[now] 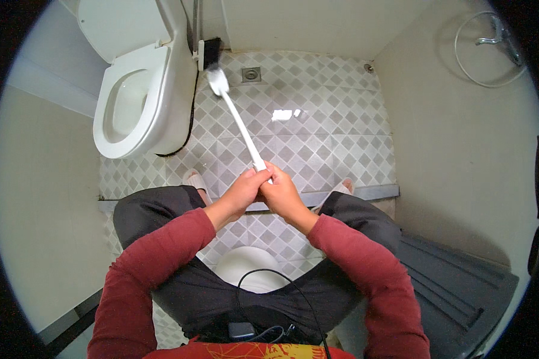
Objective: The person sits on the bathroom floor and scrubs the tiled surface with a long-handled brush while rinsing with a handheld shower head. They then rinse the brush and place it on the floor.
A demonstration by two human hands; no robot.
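Observation:
My left hand (pixel 242 193) and my right hand (pixel 280 190) meet between my knees, both closed around the lower end of a long white-handled brush (pixel 240 121). The handle slants away from me to the upper left. Its white head (pixel 218 80) is blurred, over the tiled floor (pixel 314 152) beside the base of a white toilet (pixel 179 89). Just beyond the head, a black-bristled broom head (pixel 212 51) stands by the back wall; whether the brush touches it, I cannot tell. My palms hide the end of the handle.
A square metal floor drain (pixel 251 74) lies right of the brush head. The toilet's lid (pixel 123 27) is raised. A raised grey threshold (pixel 368 193) crosses the floor at my feet. A shower hose (pixel 458 58) hangs at right. A black cable (pixel 292 282) loops over my lap.

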